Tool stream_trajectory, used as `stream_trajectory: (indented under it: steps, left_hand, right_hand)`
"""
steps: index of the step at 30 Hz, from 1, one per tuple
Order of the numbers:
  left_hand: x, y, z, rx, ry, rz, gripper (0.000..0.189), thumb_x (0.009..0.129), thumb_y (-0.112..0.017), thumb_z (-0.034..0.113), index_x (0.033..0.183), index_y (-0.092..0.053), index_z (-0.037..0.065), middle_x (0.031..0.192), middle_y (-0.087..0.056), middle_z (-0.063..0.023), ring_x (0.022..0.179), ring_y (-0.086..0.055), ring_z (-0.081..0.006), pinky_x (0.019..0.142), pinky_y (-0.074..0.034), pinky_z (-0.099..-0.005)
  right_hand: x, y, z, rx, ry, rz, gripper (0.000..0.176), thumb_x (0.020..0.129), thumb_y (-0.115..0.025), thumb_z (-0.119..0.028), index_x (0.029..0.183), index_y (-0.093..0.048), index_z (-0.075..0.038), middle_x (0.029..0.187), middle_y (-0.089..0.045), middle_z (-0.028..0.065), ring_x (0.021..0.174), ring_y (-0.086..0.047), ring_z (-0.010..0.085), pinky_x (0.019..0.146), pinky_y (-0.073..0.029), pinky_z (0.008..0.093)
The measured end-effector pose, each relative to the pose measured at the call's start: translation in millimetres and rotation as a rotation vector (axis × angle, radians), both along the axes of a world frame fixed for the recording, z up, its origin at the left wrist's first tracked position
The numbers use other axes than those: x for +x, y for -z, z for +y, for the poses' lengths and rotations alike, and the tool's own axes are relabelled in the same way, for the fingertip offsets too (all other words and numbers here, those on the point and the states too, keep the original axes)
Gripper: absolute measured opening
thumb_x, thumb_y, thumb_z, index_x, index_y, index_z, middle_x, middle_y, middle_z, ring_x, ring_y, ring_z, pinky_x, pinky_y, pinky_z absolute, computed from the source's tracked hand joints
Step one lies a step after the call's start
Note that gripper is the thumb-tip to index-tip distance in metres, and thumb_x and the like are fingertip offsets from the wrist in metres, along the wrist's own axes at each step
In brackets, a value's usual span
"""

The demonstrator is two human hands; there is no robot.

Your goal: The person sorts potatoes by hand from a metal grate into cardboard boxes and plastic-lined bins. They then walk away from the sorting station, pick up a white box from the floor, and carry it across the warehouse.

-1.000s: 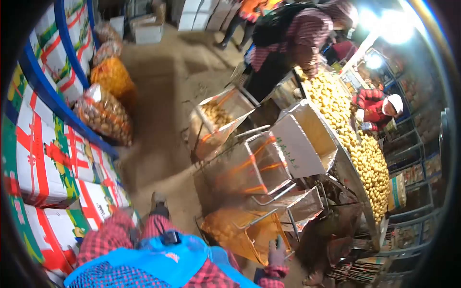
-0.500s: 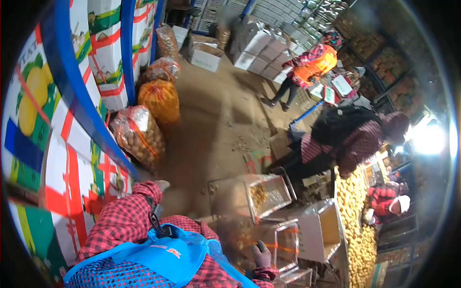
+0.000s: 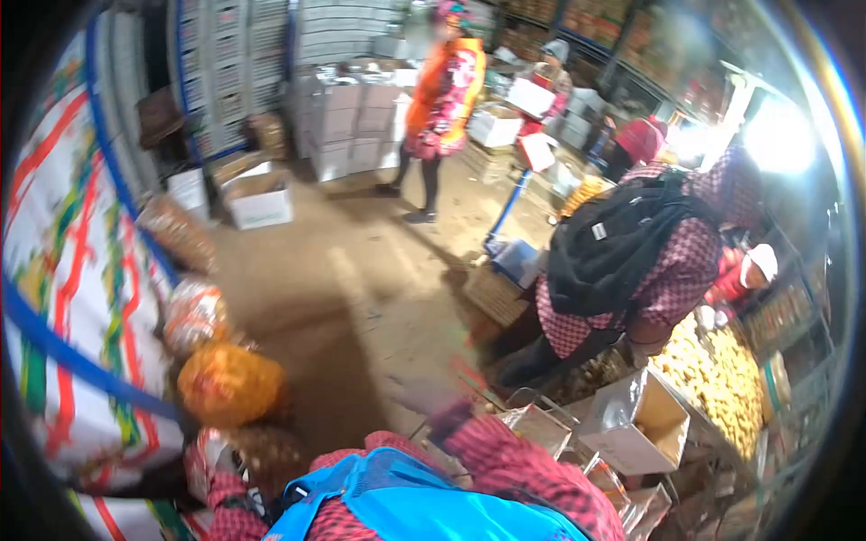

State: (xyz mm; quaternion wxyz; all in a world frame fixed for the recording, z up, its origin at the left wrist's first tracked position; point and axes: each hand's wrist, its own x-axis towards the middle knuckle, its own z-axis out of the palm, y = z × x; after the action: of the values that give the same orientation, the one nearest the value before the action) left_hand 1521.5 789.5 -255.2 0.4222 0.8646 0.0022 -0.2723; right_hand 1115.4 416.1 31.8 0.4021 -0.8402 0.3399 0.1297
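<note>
My right hand (image 3: 419,395), in a grey glove and blurred by motion, reaches forward over the dirt floor with nothing in it. Its red plaid sleeve (image 3: 505,455) crosses above an open cardboard box (image 3: 541,428). My left sleeve (image 3: 224,494) sits low beside a clear bag of brown fruit (image 3: 262,451); the left hand itself is too blurred and hidden to read. A blue apron (image 3: 406,505) covers my front. An orange net bag (image 3: 230,383) lies just ahead of my left arm.
A person with a black backpack (image 3: 622,248) bends over a table of yellow fruit (image 3: 722,379) at right. Another in an orange vest (image 3: 442,99) stands farther off. Printed cartons (image 3: 72,298) wall the left. A white box (image 3: 257,194) sits on the floor.
The view has swung up and to the left, away from the boxes. My right hand has lifted from the box edge and moved forward and left.
</note>
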Motion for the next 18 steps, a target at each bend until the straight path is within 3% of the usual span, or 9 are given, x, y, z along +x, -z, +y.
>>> stream_trajectory:
  steps: [1, 8, 11, 14, 16, 18]
  left_hand:
    - [21, -7, -12, 0.06, -0.03, -0.097, 0.029, 0.097, -0.049, 0.028, 0.113, -0.065, 0.01, 0.098, -0.065, -0.0024, 0.085, -0.059, -0.0156, 0.078, -0.048, -0.0306]
    - [140, -38, -113, 0.399, -0.042, -0.482, 0.031, 0.095, -0.053, 0.027, 0.119, -0.062, 0.01, 0.105, -0.064, -0.0044, 0.092, -0.059, -0.0177, 0.083, -0.048, -0.0322]
    - [215, -46, -140, 0.479, -0.012, -0.575, 0.032, 0.095, -0.055, 0.027, 0.121, -0.06, 0.009, 0.108, -0.063, -0.0052, 0.094, -0.059, -0.0186, 0.085, -0.048, -0.0329]
    - [278, -48, -170, 0.541, 0.042, -0.587, 0.034, 0.094, -0.056, 0.027, 0.123, -0.059, 0.009, 0.112, -0.062, -0.0061, 0.097, -0.058, -0.0195, 0.086, -0.047, -0.0336]
    - [319, -59, -193, 0.563, 0.07, -0.612, 0.036, 0.093, -0.058, 0.027, 0.124, -0.058, 0.009, 0.114, -0.062, -0.0066, 0.099, -0.058, -0.02, 0.088, -0.047, -0.034]
    - [348, -67, -205, 0.604, 0.098, -0.613, 0.038, 0.093, -0.059, 0.027, 0.126, -0.057, 0.009, 0.116, -0.061, -0.0072, 0.101, -0.058, -0.0206, 0.089, -0.047, -0.0345]
  right_hand:
    - [42, 51, -30, -0.063, -0.081, -0.272, 0.063, 0.094, -0.053, -0.042, 0.143, -0.042, -0.004, 0.139, -0.052, 0.0211, 0.126, -0.052, 0.0337, 0.106, -0.041, 0.0409]
    - [335, 28, -152, -0.14, -0.209, -0.426, 0.069, 0.086, -0.063, -0.046, 0.14, -0.047, -0.007, 0.132, -0.058, 0.02, 0.111, -0.062, 0.0332, 0.096, -0.048, 0.0403]
    - [431, -9, -190, -0.046, -0.148, -0.4, 0.074, 0.084, -0.065, -0.047, 0.143, -0.044, -0.007, 0.13, -0.059, 0.0212, 0.099, -0.067, 0.0308, 0.09, -0.051, 0.0397]
    - [527, -14, -237, -0.134, -0.159, -0.387, 0.077, 0.083, -0.068, -0.044, 0.144, -0.042, -0.004, 0.128, -0.061, 0.0211, 0.084, -0.069, 0.0266, 0.085, -0.052, 0.0396]
    - [569, -37, -253, -0.151, -0.127, -0.395, 0.08, 0.081, -0.071, -0.042, 0.144, -0.04, -0.003, 0.126, -0.061, 0.0223, 0.084, -0.069, 0.0252, 0.083, -0.052, 0.0389]
    - [609, -51, -262, -0.016, -0.057, -0.411, 0.083, 0.079, -0.071, -0.044, 0.145, -0.039, -0.004, 0.099, -0.07, 0.018, 0.09, -0.068, 0.0298, 0.076, -0.053, 0.0406]
